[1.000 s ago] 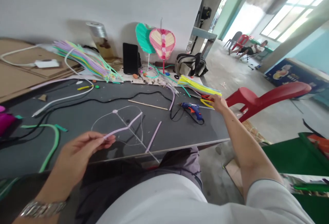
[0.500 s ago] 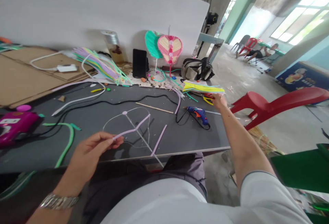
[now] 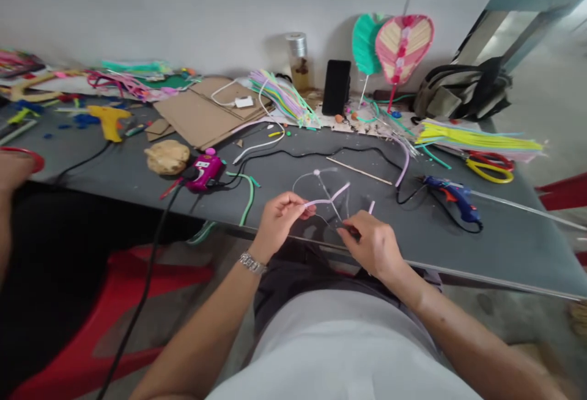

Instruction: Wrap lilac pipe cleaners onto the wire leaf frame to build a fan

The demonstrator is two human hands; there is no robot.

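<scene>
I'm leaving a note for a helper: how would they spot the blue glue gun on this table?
On the dark grey table, look right of the person's right hand. Just below the red-and-yellow scissors lies a hot glue gun with a black cord. It alone is blue with an orange trigger, unlike the yellow glue gun and magenta glue gun far left.

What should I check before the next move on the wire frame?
Left hand on lilac pipe cleaner: ok, pinched in the fingers.
Right hand on wire frame: cannot tell, the fingers hide the contact.
Blue glue gun placement: ok, lying on the table, clear of both hands.
Blue glue gun heat: cannot tell.
Scissors: ok, on the table, unheld.
Pink glue gun cord: not ok, hangs off the table edge.
</scene>
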